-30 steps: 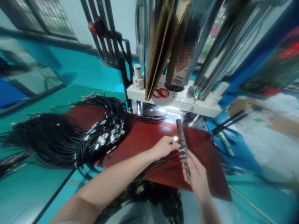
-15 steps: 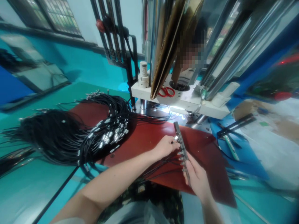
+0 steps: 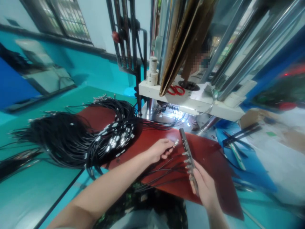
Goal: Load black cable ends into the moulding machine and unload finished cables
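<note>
Pinched in the fingertips of my left hand [image 3: 161,150] is a small silver connector [image 3: 176,142], just left of a long dark metal bar. My right hand [image 3: 203,181] is wrapped round the lower end of that metal bar [image 3: 186,147], which tilts over the reddish-brown mat. Several silver connectors [image 3: 186,161] sit along the bar's left edge, with black cables [image 3: 162,173] running from them toward my lap. The bar's upper part has no connectors on its left edge.
A big bundle of black cables [image 3: 62,136] with silver ends lies at the left. Behind the mat [image 3: 209,152] stands a machine with a white plate [image 3: 171,98], red-handled scissors [image 3: 176,90] and cardboard [image 3: 181,41]. Tools [image 3: 235,154] lie on blue material at the right.
My left hand has drawn back to the left, away from the bar, and the connector in its fingers now shows clear of it. My right hand still holds the bar.
</note>
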Motion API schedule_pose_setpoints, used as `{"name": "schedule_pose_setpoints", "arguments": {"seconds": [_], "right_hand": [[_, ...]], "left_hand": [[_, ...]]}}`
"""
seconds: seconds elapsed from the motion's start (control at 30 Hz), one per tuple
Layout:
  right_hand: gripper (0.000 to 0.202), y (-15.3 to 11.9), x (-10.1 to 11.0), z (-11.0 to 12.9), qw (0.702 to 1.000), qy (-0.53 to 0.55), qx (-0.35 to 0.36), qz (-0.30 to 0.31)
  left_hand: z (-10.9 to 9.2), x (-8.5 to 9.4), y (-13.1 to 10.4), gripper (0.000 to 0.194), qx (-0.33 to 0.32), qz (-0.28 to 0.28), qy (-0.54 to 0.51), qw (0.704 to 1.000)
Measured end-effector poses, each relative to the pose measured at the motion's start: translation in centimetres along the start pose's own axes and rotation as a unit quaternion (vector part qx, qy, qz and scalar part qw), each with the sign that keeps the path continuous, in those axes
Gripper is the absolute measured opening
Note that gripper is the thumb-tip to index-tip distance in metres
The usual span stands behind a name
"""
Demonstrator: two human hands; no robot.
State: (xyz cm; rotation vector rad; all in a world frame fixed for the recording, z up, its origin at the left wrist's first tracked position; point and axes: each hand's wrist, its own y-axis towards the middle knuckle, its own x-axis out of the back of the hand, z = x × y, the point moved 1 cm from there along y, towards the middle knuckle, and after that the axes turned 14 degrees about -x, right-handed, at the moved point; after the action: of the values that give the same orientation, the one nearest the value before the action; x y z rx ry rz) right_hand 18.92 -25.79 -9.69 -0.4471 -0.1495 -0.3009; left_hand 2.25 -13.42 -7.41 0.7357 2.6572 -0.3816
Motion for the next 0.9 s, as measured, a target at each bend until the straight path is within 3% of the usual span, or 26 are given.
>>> {"name": "schedule_pose_setpoints", "arguments": {"seconds": [0.23, 0.6, 0.9], "right_hand": [[0.059, -0.1, -0.1, 0.1, 1.000, 0.004, 0.007, 0.001], [0.062, -0.2, 0.2, 0.1, 1.000, 0.011, -0.011, 0.005], [0.056, -0.1, -0.2, 0.1, 0.997, -0.054, 0.027, 0.041]], "left_hand": [[0.0, -1.8, 0.2, 0.027, -0.083, -0.026, 0.161, 0.983], [-0.3, -2.9, 0.6, 0.018, -0.010, -0.014, 0.155, 0.988], [0.8, -2.8, 1.4, 0.018, -0.077, -0.017, 0.186, 0.979]]}}
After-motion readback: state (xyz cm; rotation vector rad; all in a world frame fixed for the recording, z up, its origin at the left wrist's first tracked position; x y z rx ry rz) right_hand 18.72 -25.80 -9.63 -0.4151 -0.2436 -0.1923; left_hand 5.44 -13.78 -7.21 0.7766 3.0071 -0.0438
